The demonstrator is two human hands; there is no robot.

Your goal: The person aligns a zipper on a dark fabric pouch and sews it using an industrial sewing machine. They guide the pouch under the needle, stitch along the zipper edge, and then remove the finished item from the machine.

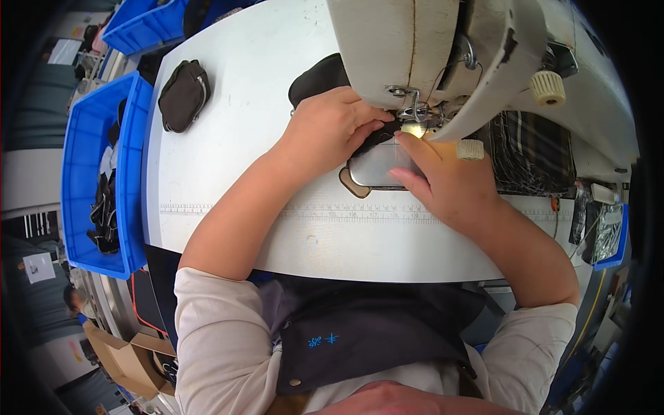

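At the needle and presser foot (413, 113) of a white sewing machine (394, 48) lies a piece of dark fabric (379, 135). My left hand (325, 131) has its thumb and fingers closed on this fabric, just left of the foot. My right hand (453, 173) rests over the metal plate (373, 166), thumb and forefinger apart, the forefinger tip beside the fabric near the foot. Behind my left hand shows a dark rounded pouch piece (318, 79); whether it joins the fabric at the needle is hidden.
A dark zipped pouch (183, 97) lies on the white table (242, 90) at left. Blue bins (130, 207) with dark pieces stand beyond the left edge. Right of the machine lies a stack of dark fabric pieces (532, 152). A printed ruler strip (304, 209) crosses the table.
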